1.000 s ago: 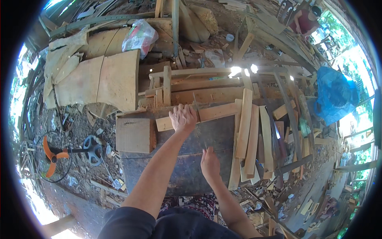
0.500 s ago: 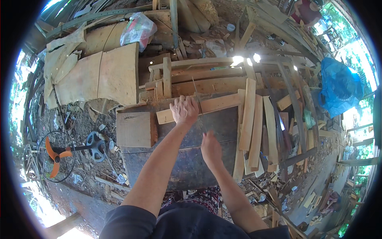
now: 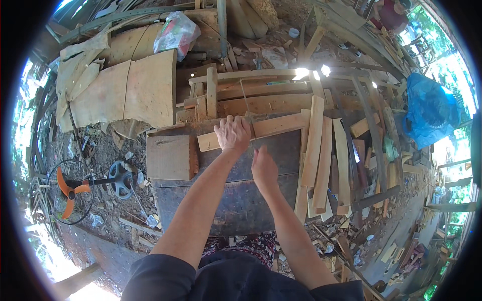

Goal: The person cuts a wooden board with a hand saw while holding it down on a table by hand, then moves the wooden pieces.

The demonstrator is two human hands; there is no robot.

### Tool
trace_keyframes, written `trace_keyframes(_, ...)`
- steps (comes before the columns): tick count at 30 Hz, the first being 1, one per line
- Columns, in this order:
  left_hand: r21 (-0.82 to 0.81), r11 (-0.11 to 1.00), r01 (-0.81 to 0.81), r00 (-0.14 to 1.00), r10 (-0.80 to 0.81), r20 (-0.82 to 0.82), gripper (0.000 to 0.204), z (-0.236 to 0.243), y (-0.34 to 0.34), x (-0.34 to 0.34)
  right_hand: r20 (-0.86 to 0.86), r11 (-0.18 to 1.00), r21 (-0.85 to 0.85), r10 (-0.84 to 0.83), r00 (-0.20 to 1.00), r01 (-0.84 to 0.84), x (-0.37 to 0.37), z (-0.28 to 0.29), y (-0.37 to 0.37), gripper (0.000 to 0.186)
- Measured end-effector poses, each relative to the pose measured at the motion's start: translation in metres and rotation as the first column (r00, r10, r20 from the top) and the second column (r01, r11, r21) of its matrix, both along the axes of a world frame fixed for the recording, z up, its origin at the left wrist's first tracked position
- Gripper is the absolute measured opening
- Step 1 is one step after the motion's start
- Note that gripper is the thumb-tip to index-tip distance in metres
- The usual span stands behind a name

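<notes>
A pale wooden board (image 3: 278, 125) lies across the dark workbench (image 3: 236, 200). My left hand (image 3: 233, 133) presses on it near its left end, fingers bent over the far edge. Just right of those fingers, a thin saw (image 3: 246, 98) crosses the board, seen nearly edge-on. My right hand (image 3: 264, 168) is closed at the saw's near end, on the near side of the board. Its grip mostly hides the handle.
A squared wooden block (image 3: 169, 157) sits left of the board. Several cut strips (image 3: 323, 163) lie at the right, near a blue plastic bag (image 3: 433, 110). A fan with orange blades (image 3: 70, 189) stands at the left. Another person (image 3: 390, 15) is at the far right.
My right hand has pushed forward, away from me, and the saw reaches farther past the board. The left hand and the board stay in place.
</notes>
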State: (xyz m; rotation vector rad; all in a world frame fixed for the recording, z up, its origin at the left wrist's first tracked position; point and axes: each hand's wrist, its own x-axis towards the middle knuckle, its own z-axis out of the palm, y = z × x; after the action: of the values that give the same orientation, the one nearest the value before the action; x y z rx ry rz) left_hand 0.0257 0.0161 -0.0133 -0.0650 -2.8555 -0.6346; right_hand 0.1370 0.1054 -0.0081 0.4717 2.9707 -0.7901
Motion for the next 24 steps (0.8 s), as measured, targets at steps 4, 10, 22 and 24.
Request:
trace_keyframes(4,-0.027,0.997,-0.076,0.994,0.077,0.072,0.033,-0.001,-0.006,0.001,-0.005,1.000,0.026,0.011,1.000,-0.011,0.014,0.006,-0.005,0.023)
trace_keyframes(10,-0.048,0.997,-0.061,0.993,0.065,0.098,0.034,0.007,-0.019,0.001,0.053,0.998,0.030,0.052,0.997,-0.054,0.036,0.005,-0.006,0.022)
trace_keyframes(22,-0.069,0.994,-0.088,0.994,0.092,0.054,0.029,0.007,-0.011,-0.001,-0.010,0.998,0.068,0.018,1.000,-0.017,0.057,0.001,0.007,0.020)
trace_keyframes(24,-0.041,0.998,-0.055,0.998,0.057,0.042,0.029,0.009,-0.003,0.001,-0.160,0.998,-0.026,0.050,0.986,-0.054,0.022,-0.004,0.006,0.020)
